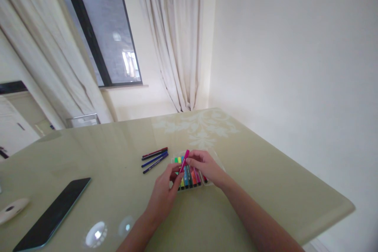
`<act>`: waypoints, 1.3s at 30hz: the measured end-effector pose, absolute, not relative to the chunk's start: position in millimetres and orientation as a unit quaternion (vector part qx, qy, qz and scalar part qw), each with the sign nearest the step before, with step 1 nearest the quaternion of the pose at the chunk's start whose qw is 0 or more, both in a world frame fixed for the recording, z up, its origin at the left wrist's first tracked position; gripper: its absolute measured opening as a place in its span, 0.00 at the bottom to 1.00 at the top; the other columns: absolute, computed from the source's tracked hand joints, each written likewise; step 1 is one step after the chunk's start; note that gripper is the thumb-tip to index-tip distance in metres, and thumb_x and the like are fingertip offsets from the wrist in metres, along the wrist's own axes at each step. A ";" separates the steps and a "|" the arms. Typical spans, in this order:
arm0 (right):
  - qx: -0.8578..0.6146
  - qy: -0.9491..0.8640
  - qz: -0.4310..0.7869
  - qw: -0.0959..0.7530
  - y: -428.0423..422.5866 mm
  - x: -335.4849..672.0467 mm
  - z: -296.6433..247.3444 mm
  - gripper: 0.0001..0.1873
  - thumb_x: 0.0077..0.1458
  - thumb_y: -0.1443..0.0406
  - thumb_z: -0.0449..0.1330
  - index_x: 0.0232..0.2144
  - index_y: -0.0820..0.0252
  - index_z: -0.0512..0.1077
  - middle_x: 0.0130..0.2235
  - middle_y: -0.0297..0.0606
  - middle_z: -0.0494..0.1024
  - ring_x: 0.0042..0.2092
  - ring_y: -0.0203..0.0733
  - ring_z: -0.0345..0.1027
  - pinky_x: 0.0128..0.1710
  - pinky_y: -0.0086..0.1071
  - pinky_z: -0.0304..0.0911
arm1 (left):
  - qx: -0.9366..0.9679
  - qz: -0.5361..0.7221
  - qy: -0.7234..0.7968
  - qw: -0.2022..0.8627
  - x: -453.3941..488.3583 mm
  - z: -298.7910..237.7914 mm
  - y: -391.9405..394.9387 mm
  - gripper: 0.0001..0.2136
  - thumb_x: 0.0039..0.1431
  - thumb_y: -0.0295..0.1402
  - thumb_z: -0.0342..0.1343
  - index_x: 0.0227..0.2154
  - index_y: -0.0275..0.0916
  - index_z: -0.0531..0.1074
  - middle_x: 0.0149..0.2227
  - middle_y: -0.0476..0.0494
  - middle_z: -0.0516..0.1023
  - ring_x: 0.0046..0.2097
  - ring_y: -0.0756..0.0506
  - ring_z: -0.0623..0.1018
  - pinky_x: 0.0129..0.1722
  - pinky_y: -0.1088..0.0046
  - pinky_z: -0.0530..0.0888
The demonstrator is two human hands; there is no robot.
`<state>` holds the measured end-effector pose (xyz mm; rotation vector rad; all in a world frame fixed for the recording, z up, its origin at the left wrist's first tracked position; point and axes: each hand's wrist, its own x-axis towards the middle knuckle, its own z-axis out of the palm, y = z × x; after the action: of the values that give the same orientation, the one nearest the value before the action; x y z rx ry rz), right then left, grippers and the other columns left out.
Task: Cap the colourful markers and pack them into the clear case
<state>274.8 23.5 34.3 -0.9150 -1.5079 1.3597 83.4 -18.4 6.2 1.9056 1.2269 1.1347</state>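
Observation:
A magenta felt-tip pen [184,160] is held at a slant between my two hands. My left hand [165,187] pinches its lower end. Up near the pink cap, my right hand [205,165] has its thumb and fingers closed on the pen. Below both hands lies a clear plastic pen case [217,159] with a row of coloured felt-tip pens [190,177], partly hidden by my fingers. To the left of the case, several loose dark pens lie on the table: a dark red pen [154,152] and blue pens [155,159] among them.
The pale green glossy table [118,145] has a floral pattern at its far corner. A black tablet [56,212] lies at the left, beside a white oval object [13,210]. Behind stand a curtain [180,39], a window [109,27] and a white wall [289,55].

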 end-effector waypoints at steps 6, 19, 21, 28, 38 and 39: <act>-0.366 -0.563 0.543 0.503 29.0 279.1 36.4 0.16 0.52 0.53 0.68 0.33 0.60 0.76 0.30 0.33 0.78 0.31 0.37 0.69 0.32 0.29 0.62 | 0.775 0.384 0.433 0.254 80.6 0.7 -18.1 0.15 0.72 0.39 0.48 0.56 0.43 0.70 0.50 0.41 0.82 0.48 0.42 0.81 0.50 0.63 0.78; -0.620 -0.600 0.365 0.351 54.8 332.1 20.4 0.04 0.54 0.66 0.64 0.31 0.61 0.79 0.27 0.37 0.82 0.29 0.41 0.77 0.30 0.29 0.66 | 0.885 0.227 0.400 0.068 76.9 -11.4 -15.8 0.18 0.69 0.36 0.55 0.60 0.49 0.70 0.62 0.44 0.74 0.61 0.39 0.74 0.61 0.53 0.71; -0.638 -0.627 0.312 0.321 52.4 327.2 17.5 0.02 0.54 0.67 0.66 0.30 0.61 0.78 0.26 0.36 0.82 0.30 0.41 0.77 0.32 0.30 0.66 | 0.886 0.225 0.399 0.067 77.1 -11.3 -15.6 0.18 0.69 0.36 0.55 0.60 0.49 0.70 0.62 0.44 0.74 0.61 0.39 0.73 0.61 0.53 0.71; -0.655 -0.670 0.217 0.274 48.5 322.1 20.5 0.05 0.55 0.67 0.65 0.27 0.59 0.77 0.26 0.35 0.82 0.31 0.40 0.76 0.33 0.29 0.64 | 0.889 0.217 0.397 0.067 77.3 -10.5 -16.0 0.19 0.68 0.35 0.55 0.61 0.49 0.69 0.62 0.44 0.74 0.61 0.39 0.73 0.61 0.54 0.70; -0.658 -0.685 0.182 0.255 50.1 325.4 17.7 0.03 0.56 0.67 0.65 0.29 0.58 0.77 0.28 0.36 0.82 0.31 0.40 0.74 0.34 0.31 0.61 | 0.887 0.220 0.399 0.071 78.7 -8.3 -16.8 0.19 0.69 0.36 0.55 0.61 0.49 0.70 0.62 0.44 0.75 0.61 0.39 0.73 0.60 0.53 0.70; -0.654 -0.688 0.185 0.256 50.0 325.8 18.4 0.03 0.56 0.67 0.64 0.30 0.58 0.78 0.29 0.36 0.82 0.31 0.40 0.74 0.34 0.31 0.61 | 0.887 0.219 0.400 0.072 78.9 -7.7 -16.9 0.19 0.68 0.35 0.55 0.60 0.49 0.70 0.62 0.44 0.75 0.61 0.39 0.73 0.60 0.53 0.70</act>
<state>325.8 50.0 18.4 -1.7743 -1.8669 0.5021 78.9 -16.9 -7.7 2.6658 1.2036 0.6574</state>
